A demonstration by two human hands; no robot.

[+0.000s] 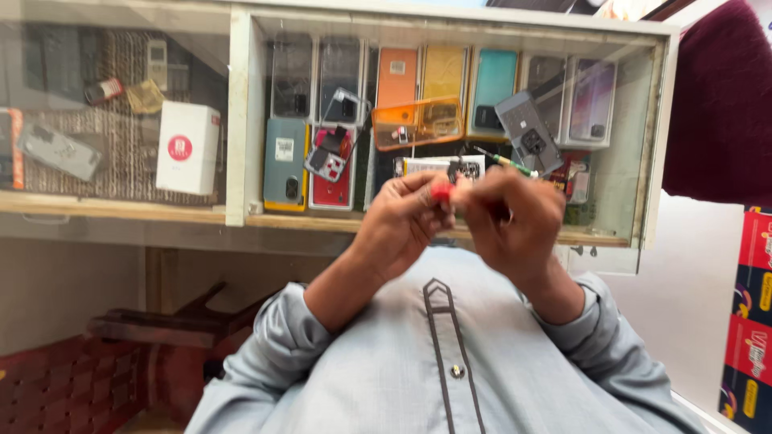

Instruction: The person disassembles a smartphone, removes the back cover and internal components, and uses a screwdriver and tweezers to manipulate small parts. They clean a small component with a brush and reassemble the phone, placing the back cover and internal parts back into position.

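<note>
Behind, a glass cabinet [241,120] of phone cases; my left hand [398,221] and right hand [515,221] pinch a small red piece [441,191], fingertips meeting around it.

Phone shop: glass cabinet [241,120] of phone cases [397,76].

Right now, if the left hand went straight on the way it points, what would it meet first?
The left hand points rightward: first the small red piece at its fingertips, then probably the right hand gripping it from the other side.
</note>
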